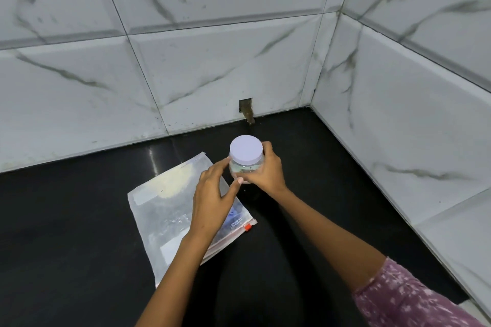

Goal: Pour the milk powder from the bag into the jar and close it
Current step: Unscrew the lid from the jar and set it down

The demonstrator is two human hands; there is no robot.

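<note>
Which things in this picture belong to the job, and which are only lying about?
For the job:
- clear plastic jar, held by both hands
- its round white lid, on the jar
- clear zip bag of pale powder, lying flat

Only there:
- black countertop
- white marble-look wall tiles

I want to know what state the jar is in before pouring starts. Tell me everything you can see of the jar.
The jar is small, round and clear, plastic by its look, with a pale lilac lid still on top. It stands upright on the black counter, near the tiled corner, beside the far end of the bag. It looks empty. The right hand wraps its right side and the left hand touches its left side with fingertips and thumb.
</note>
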